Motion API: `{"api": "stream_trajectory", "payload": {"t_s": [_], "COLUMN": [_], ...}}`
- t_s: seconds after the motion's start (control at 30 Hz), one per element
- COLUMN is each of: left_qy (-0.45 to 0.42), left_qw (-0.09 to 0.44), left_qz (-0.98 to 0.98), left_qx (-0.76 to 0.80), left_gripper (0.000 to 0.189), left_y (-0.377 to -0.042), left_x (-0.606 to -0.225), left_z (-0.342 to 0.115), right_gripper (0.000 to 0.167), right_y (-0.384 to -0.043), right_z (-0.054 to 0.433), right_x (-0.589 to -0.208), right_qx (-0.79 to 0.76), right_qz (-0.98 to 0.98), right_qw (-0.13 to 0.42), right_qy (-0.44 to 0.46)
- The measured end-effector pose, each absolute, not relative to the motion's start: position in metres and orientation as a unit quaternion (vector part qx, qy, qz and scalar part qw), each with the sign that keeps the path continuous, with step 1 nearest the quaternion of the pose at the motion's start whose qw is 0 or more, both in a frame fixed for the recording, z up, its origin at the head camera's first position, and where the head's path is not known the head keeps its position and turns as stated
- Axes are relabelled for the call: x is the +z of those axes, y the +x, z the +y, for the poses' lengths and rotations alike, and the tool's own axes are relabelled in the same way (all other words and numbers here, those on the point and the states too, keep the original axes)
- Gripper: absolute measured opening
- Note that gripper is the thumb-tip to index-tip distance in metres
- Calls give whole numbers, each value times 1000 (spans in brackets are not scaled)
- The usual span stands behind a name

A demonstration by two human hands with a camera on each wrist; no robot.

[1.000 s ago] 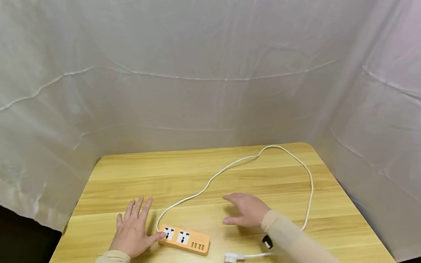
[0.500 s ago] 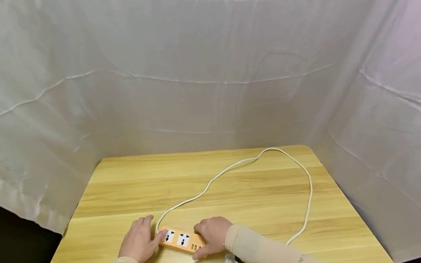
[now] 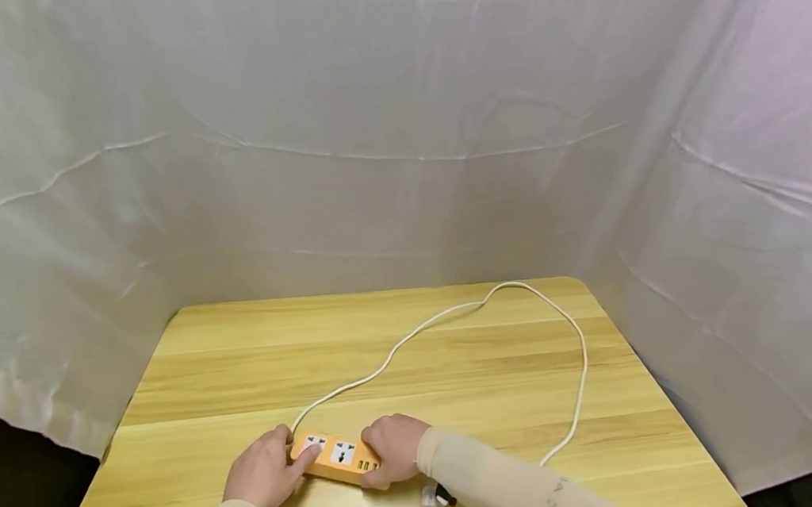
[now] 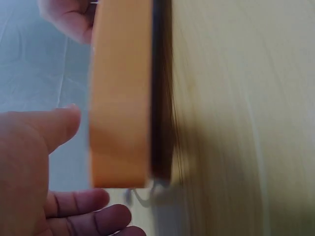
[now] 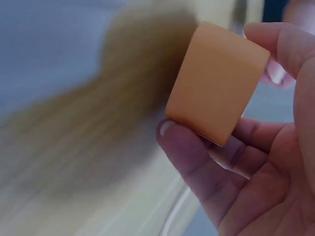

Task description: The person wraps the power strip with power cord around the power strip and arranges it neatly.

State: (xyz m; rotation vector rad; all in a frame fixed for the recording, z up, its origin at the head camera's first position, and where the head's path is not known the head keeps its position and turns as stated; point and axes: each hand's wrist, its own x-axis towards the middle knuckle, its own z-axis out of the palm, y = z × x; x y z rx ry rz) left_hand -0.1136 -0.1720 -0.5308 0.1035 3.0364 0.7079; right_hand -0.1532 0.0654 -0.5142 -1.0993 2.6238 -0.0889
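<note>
An orange power strip [image 3: 336, 454] with white sockets and several USB ports is at the front of the wooden table. My right hand [image 3: 396, 449] grips its right end, thumb on the near side and fingers on the far side. In the right wrist view, fingertips curl under the orange end. My left hand [image 3: 262, 472] is around the left end, its thumb overlapping a socket in the head view. The left wrist view shows a gap between that thumb [image 4: 64, 125] and the strip, with loosely bent fingers [image 4: 106, 216] close below the end.
A white cord [image 3: 395, 350] leaves the strip's left end and loops across the wooden table [image 3: 207, 365] to the right, passing behind the right forearm. Its three-pin plug [image 3: 431, 506] lies near the right wrist. Pale curtains [image 3: 402, 206] surround the table.
My right hand has come left and down from over the table and taken hold of the strip's right end. My left hand's spread fingers have drawn in around the left end.
</note>
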Motion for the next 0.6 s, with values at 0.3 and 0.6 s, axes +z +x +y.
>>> {"api": "stream_trajectory", "payload": {"t_s": [0.3,0.6], "left_qy": [1,4], "left_qw": [-29,-28], "left_qz": [967,949], "left_qx": [254,313], "left_gripper": [69,70], "left_y": [-118,-119], "left_x": [-512,-494], "left_z": [-168,-151], "right_gripper": [33,38], "right_y": [-158,-159], "right_z": [77,83], "right_x": [-494,-478], "right_qx": [-150,-262], "right_qz": [913,912], "right_qw": [146,78], "right_qy": [-350,-307]}}
